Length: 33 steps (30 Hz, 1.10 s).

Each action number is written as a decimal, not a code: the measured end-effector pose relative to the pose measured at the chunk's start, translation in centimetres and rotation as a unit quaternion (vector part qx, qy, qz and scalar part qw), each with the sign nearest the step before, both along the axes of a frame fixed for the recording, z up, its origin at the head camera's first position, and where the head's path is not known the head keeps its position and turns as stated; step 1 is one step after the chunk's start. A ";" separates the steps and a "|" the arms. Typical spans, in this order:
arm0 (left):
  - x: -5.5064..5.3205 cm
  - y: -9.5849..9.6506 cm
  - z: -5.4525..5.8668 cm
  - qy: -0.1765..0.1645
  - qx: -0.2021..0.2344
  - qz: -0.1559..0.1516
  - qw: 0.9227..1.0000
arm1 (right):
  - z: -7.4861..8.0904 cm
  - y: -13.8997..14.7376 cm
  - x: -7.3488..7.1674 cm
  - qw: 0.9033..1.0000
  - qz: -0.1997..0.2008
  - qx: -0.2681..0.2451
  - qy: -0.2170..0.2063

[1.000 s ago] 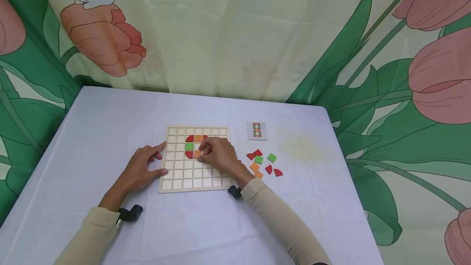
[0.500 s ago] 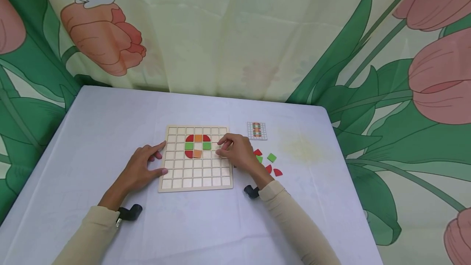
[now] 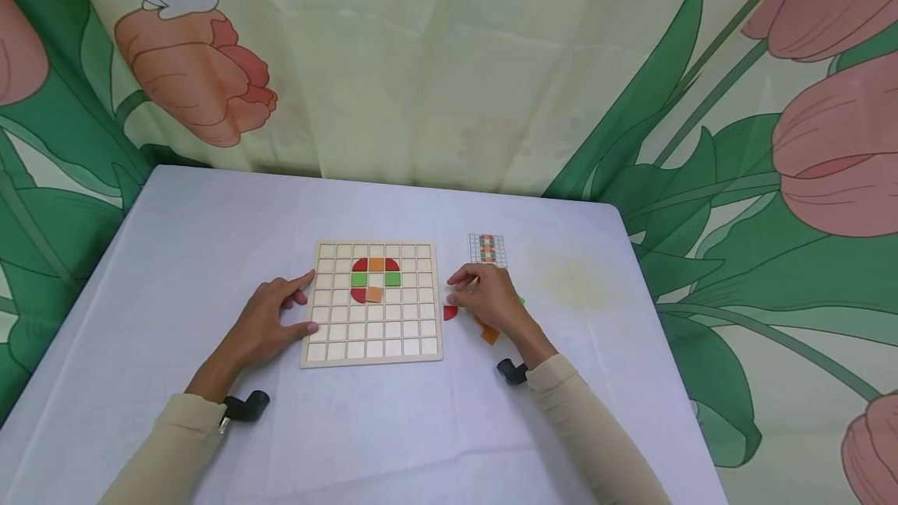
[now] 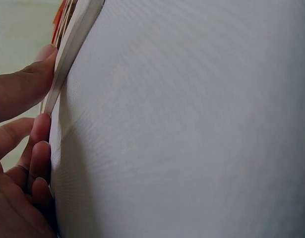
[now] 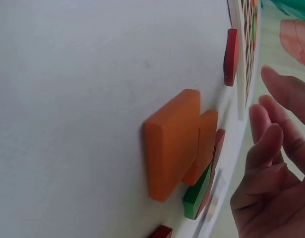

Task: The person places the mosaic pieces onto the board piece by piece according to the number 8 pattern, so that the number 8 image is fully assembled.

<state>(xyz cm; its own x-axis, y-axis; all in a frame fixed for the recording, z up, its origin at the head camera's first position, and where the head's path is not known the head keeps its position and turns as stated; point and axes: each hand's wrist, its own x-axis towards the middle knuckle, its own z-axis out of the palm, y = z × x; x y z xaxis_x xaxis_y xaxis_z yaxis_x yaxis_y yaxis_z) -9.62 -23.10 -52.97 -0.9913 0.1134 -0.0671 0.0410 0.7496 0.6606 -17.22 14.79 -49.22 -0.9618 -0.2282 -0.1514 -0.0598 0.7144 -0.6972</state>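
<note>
A wooden grid board (image 3: pixel 393 331) lies on the table. Two orange squares, two green squares and three red quarter-round pieces sit on it, and the lower orange square (image 3: pixel 375 295) is slightly askew. My left hand (image 3: pixel 266 324) touches the board's left edge with thumb and index finger spread apart, its other fingers bent. Right of the board, my right hand (image 3: pixel 495 303) hovers over the loose pieces, holding nothing. In the right wrist view its thumb and fingers are apart. A loose red quarter-round (image 3: pixel 450 313) lies by the board, beneath the fingertips; loose orange squares (image 5: pixel 174 144) lie under the palm.
A small pattern card (image 3: pixel 487 246) lies behind my right hand, which covers its near edge. A loose green square (image 5: pixel 197 193) and more red pieces lie by the orange ones, mostly hidden in the head view. A printed curtain (image 3: pixel 393 84) hangs behind the table.
My right hand has lifted off the board, uncovering the right-hand green square, and moved right over the loose pieces. My left hand has stayed at the board's edge.
</note>
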 end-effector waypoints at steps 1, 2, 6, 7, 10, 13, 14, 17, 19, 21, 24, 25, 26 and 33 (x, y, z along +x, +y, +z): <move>0.0 0.0 0.0 -0.001 0.000 0.000 1.000 | -0.1 0.2 0.1 1.000 0.005 0.007 -0.004; 0.0 0.0 0.0 -0.001 0.001 0.000 1.000 | -0.1 0.3 0.2 1.000 0.012 0.015 -0.007; 0.1 0.0 0.0 -0.001 0.004 0.000 1.000 | -0.5 0.5 0.6 0.998 0.029 0.045 -0.019; 0.1 0.0 0.0 -0.001 0.004 0.001 1.000 | -0.6 0.6 0.7 0.998 0.031 0.050 -0.020; 0.1 0.0 0.0 0.001 0.004 0.002 1.000 | -0.8 0.5 0.9 0.997 0.030 0.061 -0.021; 0.1 0.0 0.0 0.003 0.004 0.004 1.000 | -0.9 0.4 1.0 0.997 0.033 0.068 -0.017; 0.2 0.0 0.0 0.003 0.004 0.003 1.000 | -0.9 0.4 1.1 0.997 0.035 0.068 -0.016; 0.2 -0.1 -0.2 0.003 0.006 0.002 1.000 | -1.0 0.3 1.3 0.997 0.041 0.067 -0.013; 0.2 -0.1 -0.2 0.003 0.008 0.001 1.000 | -1.0 0.3 1.4 0.997 0.042 0.062 -0.012; 0.2 -0.2 -0.2 0.002 0.008 0.000 1.000 | -1.1 0.3 1.5 0.997 0.045 0.057 -0.010; 0.3 -0.2 -0.2 0.003 0.009 0.000 1.000 | -1.2 0.3 1.5 0.998 0.051 0.043 -0.002; 0.3 -0.2 -0.2 0.004 0.009 0.000 1.000 | -1.2 0.3 1.5 0.998 0.053 0.038 0.002; 0.2 -0.2 -0.2 0.004 0.009 -0.001 1.000 | -1.3 0.3 1.5 0.998 0.054 0.029 0.007; 0.2 -0.1 -0.1 0.006 0.010 0.000 1.000 | -1.3 0.6 1.4 0.996 0.069 -0.034 0.034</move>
<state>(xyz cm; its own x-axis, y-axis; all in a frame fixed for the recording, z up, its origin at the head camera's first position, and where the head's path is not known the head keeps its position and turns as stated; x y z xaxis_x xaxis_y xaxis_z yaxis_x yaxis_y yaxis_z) -9.39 -23.21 -53.02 -0.9920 0.1147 -0.0533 0.0488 0.7360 0.6752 -15.83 15.42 -50.55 -0.9284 -0.3655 -0.0665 -0.2025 0.6479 -0.7343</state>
